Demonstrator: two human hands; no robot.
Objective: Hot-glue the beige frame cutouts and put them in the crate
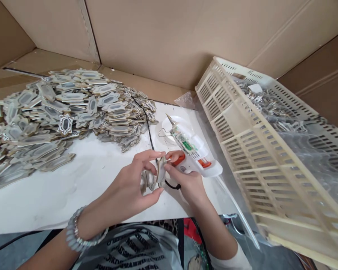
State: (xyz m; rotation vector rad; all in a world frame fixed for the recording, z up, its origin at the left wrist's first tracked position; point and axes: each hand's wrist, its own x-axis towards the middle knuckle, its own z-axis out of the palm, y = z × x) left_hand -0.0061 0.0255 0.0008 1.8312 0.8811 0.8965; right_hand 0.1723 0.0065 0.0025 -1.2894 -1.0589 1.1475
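Note:
My left hand (129,183), with beaded bracelets at its wrist, grips a small ornate label frame (161,172) between thumb and index finger. More frames (148,180) of the same kind show under its fingers, partly hidden by them. From the other side my right hand (187,182) pinches the same label frame with thumb and fingertips. Just beyond my right hand lies a white glue gun (190,144) with a green board inside, an orange trigger and a metal nozzle pointing away. A clear glue stick (236,210) runs out from its rear end.
A large heap of label frames (104,101) covers the left and back of the white table (87,195). On the right stands a cream plastic crate (231,123) holding metal pieces and clear plastic. A black cord (146,116) crosses the table. Cardboard walls (157,41) enclose the back.

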